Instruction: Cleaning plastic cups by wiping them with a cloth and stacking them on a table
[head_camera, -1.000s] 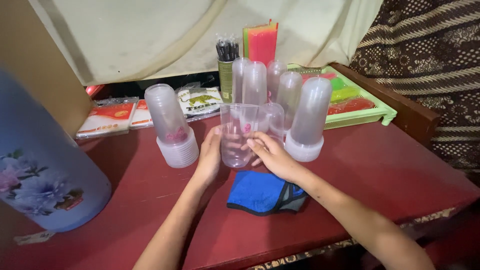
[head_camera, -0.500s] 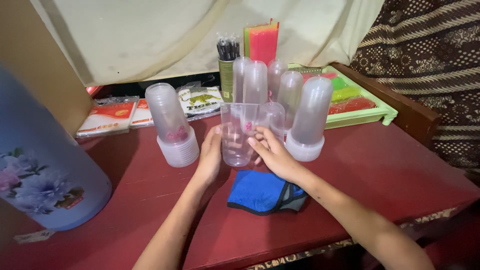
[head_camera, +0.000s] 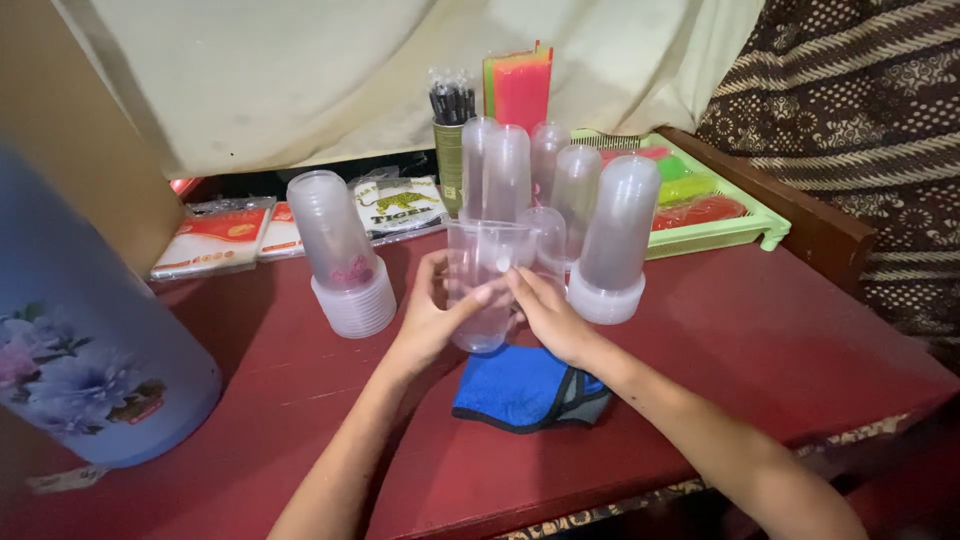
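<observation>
Both hands grasp one clear plastic cup (head_camera: 487, 285) upright near the middle of the red table (head_camera: 800, 360): the left hand (head_camera: 430, 320) wraps its side, the right hand (head_camera: 545, 315) pinches its front. Inverted stacks of clear cups (head_camera: 340, 255) stand behind it, a blue cloth (head_camera: 525, 390) lies toward the near edge; separating looks underway.

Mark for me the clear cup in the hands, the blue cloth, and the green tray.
clear cup (head_camera: 480, 262), head view, on its upper wall above the fingers.
blue cloth (head_camera: 510, 388), head view, middle of the blue fabric.
green tray (head_camera: 725, 235), head view, on its front rim.
</observation>
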